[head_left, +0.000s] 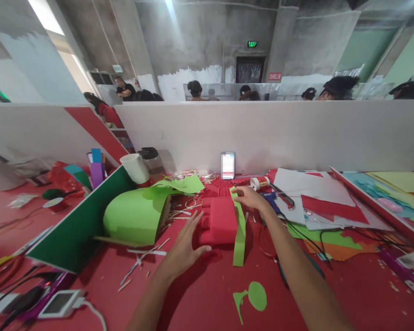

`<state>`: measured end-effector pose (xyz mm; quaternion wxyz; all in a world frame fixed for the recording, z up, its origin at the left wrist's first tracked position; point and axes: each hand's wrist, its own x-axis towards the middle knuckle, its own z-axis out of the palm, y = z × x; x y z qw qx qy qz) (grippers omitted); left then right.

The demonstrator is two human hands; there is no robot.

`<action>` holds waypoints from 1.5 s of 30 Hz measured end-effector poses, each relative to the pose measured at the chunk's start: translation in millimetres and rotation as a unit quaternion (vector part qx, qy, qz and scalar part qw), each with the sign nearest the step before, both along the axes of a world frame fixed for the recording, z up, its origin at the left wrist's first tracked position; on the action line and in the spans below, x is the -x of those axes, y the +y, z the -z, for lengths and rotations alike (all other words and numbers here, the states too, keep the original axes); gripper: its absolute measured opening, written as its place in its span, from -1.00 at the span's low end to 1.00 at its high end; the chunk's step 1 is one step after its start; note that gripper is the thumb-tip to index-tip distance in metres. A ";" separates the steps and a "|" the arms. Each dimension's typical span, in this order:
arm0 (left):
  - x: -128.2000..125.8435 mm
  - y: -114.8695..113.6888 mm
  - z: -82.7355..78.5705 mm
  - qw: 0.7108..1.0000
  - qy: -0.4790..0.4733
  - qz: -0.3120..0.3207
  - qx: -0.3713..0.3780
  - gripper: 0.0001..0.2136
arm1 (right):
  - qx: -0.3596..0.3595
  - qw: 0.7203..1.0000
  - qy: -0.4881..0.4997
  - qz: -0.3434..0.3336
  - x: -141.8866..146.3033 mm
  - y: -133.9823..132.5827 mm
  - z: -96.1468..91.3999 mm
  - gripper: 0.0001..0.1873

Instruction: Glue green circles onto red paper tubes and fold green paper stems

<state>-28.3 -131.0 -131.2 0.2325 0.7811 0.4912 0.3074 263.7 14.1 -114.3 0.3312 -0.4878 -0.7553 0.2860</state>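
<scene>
A red paper block (224, 220) with rolled tubes along its left side lies on the red table in front of me. My left hand (184, 246) is beside that left side, fingers stretched out and thumb apart, at or very near the tubes. Along the block's right edge stands a long green paper strip (239, 234), its lower end reaching toward me. At the strip's far end, my right hand (248, 197) pinches it between thumb and fingers. Nearer to me lie a green paper disc (257, 296) and a small curved green offcut (239, 303).
Left of the block rests a curved green paper piece (134, 216) among white paper scraps, by a green divider board (79, 225). A phone (228, 165) leans on the white partition (262, 133). A blue glue gun (272, 201) and paper sheets (310, 188) lie right, with cables.
</scene>
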 end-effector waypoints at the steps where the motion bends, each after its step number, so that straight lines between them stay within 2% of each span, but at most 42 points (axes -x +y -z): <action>1: -0.3 0.1 2.4 1.000 0.010 0.002 0.001 -0.18 | 0.004 1.000 0.000 -0.002 -0.6 0.2 0.8 -0.67; 6: -2.4 2.5 11.6 0.999 0.031 0.020 -0.010 -0.27 | 0.021 1.000 0.008 -0.005 -0.8 -1.0 1.2 -0.66; 11: 1.9 6.1 11.6 0.999 0.023 0.020 -0.022 -0.37 | 0.034 0.999 0.032 -0.009 1.5 -3.8 -3.9 -0.64; 20: 16.9 24.1 10.5 0.996 0.018 -0.022 -0.087 -0.54 | 0.028 0.994 0.100 -0.018 17.5 -3.3 -2.1 -0.59; 29: 20.8 32.9 11.3 0.987 0.083 -0.101 -0.094 -0.54 | -0.003 0.989 0.148 -0.015 43.3 -9.3 3.0 -0.47; 32: 20.9 32.9 14.0 0.985 0.084 -0.113 -0.095 -0.51 | -0.010 0.987 0.158 -0.004 41.3 -10.2 -1.2 -0.51; 35: 24.8 30.9 14.6 0.984 0.040 -0.130 -0.119 -0.42 | -0.021 0.985 0.169 0.008 33.8 -10.7 -11.8 -0.64; 38: 27.1 23.1 4.4 0.974 -0.027 -0.157 -0.161 -0.46 | -0.045 0.982 0.183 0.028 24.6 -17.8 -28.2 -0.76; 40: 23.5 14.5 -12.0 0.963 -0.068 -0.168 -0.198 -0.56 | -0.069 0.976 0.202 0.045 20.0 -29.0 -38.6 -0.76; 42: 13.7 6.2 -34.6 0.955 -0.084 -0.154 -0.238 -0.69 | -0.067 0.972 0.223 0.033 17.7 -44.4 -45.7 -0.61; 45: -13.7 2.3 -69.3 0.964 -0.062 -0.079 -0.247 -0.72 | -0.055 0.966 0.246 0.053 19.0 -69.2 -48.0 -0.45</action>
